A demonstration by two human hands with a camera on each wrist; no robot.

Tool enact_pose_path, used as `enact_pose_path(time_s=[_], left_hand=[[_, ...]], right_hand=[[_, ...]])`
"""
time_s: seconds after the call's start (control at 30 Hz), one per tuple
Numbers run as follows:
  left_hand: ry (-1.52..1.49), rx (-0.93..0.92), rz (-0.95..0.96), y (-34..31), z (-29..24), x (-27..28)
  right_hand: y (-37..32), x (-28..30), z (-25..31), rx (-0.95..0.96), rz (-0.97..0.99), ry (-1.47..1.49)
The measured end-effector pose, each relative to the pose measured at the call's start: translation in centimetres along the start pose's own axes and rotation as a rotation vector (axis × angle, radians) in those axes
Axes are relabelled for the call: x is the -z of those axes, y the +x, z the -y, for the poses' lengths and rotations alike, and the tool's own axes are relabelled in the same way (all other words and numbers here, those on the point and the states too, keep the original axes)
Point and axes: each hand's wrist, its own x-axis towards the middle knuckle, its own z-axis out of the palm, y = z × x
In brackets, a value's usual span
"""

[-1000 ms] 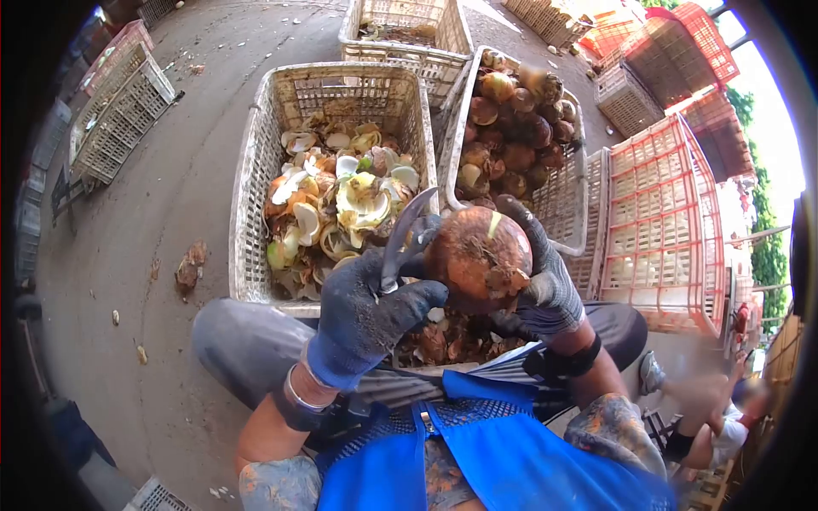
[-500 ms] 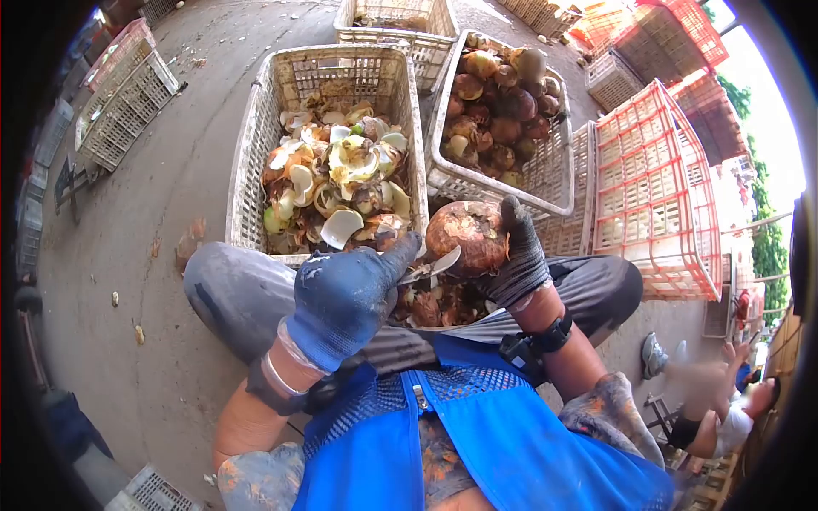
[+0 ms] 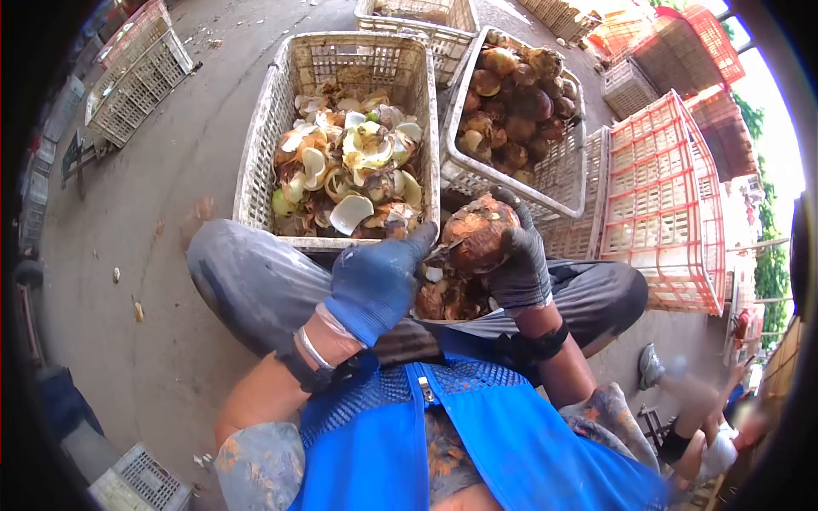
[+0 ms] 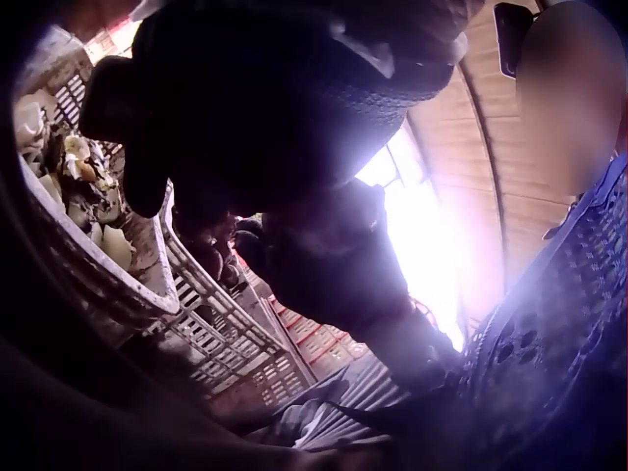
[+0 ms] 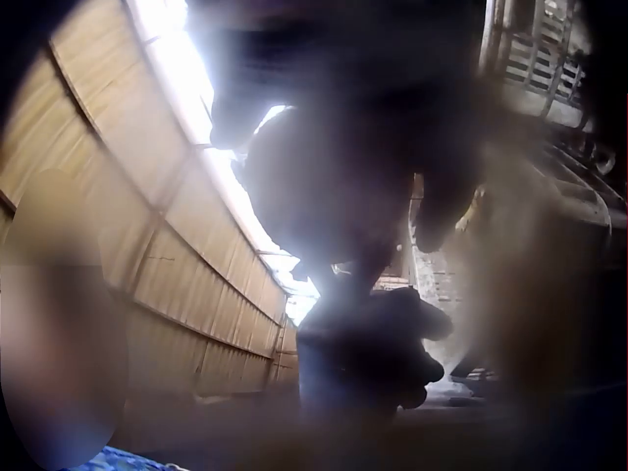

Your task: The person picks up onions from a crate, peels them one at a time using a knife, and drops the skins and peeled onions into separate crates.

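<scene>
A large brown onion [image 3: 479, 232], its skin partly torn, is gripped in my gloved right hand [image 3: 521, 264] in the head view. The blue-gloved left hand [image 3: 375, 277] is curled round a curved knife, mostly hidden behind the fingers now, with its thumb stretched toward the onion's near side. Both hands meet over a heap of brown peelings [image 3: 434, 300] between the knees. In the left wrist view the left hand [image 4: 265, 108] is a dark shape. Backlight darkens the right wrist view, where the onion [image 5: 314, 186] shows as a round silhouette.
A white crate [image 3: 253, 183] of pale onion peels stands in front. Beside it on the right, another crate [image 3: 562, 200] holds several whole onions. A red-and-white crate [image 3: 665, 204] stands farther right. Another person [image 3: 720, 439] sits at the far right.
Both hands and the onion have come down from over the crates toward the lap. The onion has been turned, and the knife, plainly visible earlier, is now largely hidden by the left hand.
</scene>
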Motion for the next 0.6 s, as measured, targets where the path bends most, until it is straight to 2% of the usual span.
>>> enact_pose_path(time_s=[0.1,0.13,0.2,0.23,0.27,0.33,0.37,0.4,0.47,0.53,0.6], left_hand=[[0.117,-0.107,-0.077,0.6,1.1,-1.0],[0.184,-0.175,-0.117,1.0,1.4,-1.1],[0.200,-0.221,-0.127,1.7,2.4,-1.5],[0.189,-0.250,-0.121,1.9,2.7,-1.6],[0.176,-0.279,-0.111,2.0,3.0,-1.8],[0.168,-0.280,-0.097,1.9,3.4,-2.9],[0.166,-0.239,-0.174,2.1,3.5,-3.9],[0.168,-0.200,-0.249,2.4,3.3,-4.2],[0.159,-0.156,-0.203,2.0,2.9,-3.9],[0.159,-0.178,-0.194,2.1,2.8,-3.8],[0.171,-0.236,-0.195,2.9,3.0,-3.3]], right_hand=[[0.7,0.2,0.4,-0.252,0.065,0.273],[0.9,0.6,0.1,-0.259,0.063,0.270],[1.3,1.2,-0.5,-0.408,0.149,0.493],[1.1,0.6,-0.5,-0.430,0.038,0.386],[0.9,0.4,-0.7,-0.436,0.033,0.385],[0.8,0.3,-1.0,-0.536,0.059,0.613],[1.2,0.2,-0.9,-0.545,0.066,0.607],[1.5,0.2,-0.8,-0.351,0.053,0.344],[2.0,-0.1,-0.6,0.051,0.019,-0.167],[2.0,-0.1,-0.5,0.064,0.027,-0.044],[2.3,0.8,-0.4,-0.212,0.077,0.205]])
